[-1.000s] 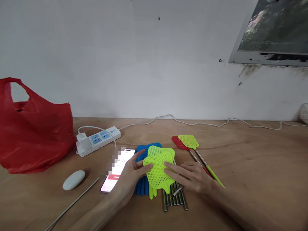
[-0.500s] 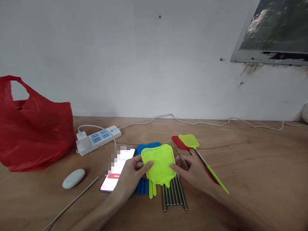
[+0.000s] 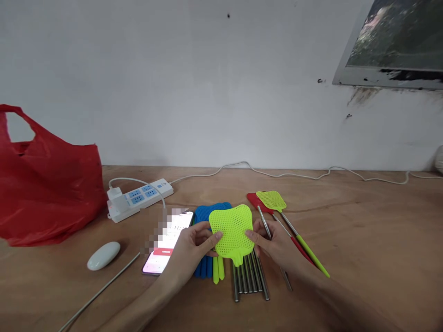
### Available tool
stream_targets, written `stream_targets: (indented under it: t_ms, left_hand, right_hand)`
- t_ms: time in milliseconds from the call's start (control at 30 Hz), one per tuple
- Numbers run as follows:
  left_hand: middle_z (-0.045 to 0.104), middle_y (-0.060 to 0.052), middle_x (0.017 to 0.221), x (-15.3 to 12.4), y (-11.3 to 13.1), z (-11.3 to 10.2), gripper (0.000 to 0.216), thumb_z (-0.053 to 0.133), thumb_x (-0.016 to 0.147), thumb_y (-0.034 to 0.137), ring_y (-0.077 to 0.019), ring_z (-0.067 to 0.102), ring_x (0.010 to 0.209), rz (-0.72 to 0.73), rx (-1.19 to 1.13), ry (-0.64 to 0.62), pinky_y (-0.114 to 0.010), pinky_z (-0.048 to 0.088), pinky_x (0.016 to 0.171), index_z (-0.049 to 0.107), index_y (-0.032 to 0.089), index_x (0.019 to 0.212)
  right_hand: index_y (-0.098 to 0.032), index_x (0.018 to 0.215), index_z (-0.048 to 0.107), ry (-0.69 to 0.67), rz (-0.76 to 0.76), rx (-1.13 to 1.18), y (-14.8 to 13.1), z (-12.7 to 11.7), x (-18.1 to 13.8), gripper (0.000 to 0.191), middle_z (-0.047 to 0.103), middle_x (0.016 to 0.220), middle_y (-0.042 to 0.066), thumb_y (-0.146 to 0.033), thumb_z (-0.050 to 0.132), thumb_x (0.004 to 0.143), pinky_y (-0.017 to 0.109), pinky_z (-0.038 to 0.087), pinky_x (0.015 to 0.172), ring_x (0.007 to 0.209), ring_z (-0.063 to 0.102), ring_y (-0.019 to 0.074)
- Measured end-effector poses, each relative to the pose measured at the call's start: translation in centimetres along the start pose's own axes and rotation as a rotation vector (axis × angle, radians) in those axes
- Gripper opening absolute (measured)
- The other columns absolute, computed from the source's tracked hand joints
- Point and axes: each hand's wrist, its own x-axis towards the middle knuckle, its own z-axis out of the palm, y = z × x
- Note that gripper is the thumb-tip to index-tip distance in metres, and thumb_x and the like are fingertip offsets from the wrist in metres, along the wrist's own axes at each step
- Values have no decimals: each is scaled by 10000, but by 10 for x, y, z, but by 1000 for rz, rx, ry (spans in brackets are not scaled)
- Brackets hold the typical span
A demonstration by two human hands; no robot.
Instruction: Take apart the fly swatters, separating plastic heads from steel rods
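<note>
A yellow-green fly-swatter head (image 3: 233,232) is held up above the table between both hands. My left hand (image 3: 192,249) pinches its left edge and my right hand (image 3: 277,246) pinches its right edge. My right hand also grips a thin metal rod (image 3: 266,227), which runs under the palm and out behind it. Below the hands lie a stack of blue swatter heads (image 3: 205,213), more yellow-green ones (image 3: 218,274) and a row of several metal rods (image 3: 249,279).
Two finished swatters, a red one (image 3: 255,202) and a yellow-green one (image 3: 272,200), lie to the right. A lit phone (image 3: 168,242), a white mouse (image 3: 103,255), a power strip (image 3: 138,198) and a red plastic bag (image 3: 46,193) are at the left. A white cable (image 3: 287,174) runs along the wall.
The swatter head was lifted off the stack and raised between both hands. My right hand picked a metal rod from the row and brought it up beside the head.
</note>
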Motion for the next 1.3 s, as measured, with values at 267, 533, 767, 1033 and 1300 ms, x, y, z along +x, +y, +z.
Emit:
stream_targets:
  t_ms: [267,533,767,1033,1300]
  left_hand:
    - [678,52,655,8,10,-16,574,834,694,453,-196,704,634,154,69,177,-324,618,612,526,207,1112]
    - [673,43,631,25,12,-43,577,744,724,471,-230,730,629,115,260,202,-351,628,583,502,193,1168]
    - [655,26,695,26,1,-43,303,587,820,466,-150,583,416,208,633,264,-241,408,397,617,216,987]
    - [668,24,678,19,8,-42,220,530,862,391,-187,588,541,346,907,319,-281,373,564,680,232,881]
    - [546,46,568,8,2,-29,260,477,961,373,-155,514,510,577,1019,230,-254,349,532,665,215,878]
  right_hand:
    - [-180,948,621,42,136,38,-11,2,-2,554,650,540,-3,-710,646,789,222,142,375,351,257,67]
    - [-191,979,627,57,122,-23,-8,0,-3,509,593,503,-39,-675,632,822,232,182,384,354,318,84]
    - [-185,963,629,57,108,-16,-4,1,-2,458,566,485,-52,-629,634,848,228,220,400,370,360,85]
    - [-192,863,603,18,169,182,-11,-3,-4,434,431,430,-90,-614,509,897,209,177,373,352,264,73]
    - [-194,789,580,132,196,271,-10,-8,1,413,502,466,-71,-603,604,836,184,272,364,359,383,71]
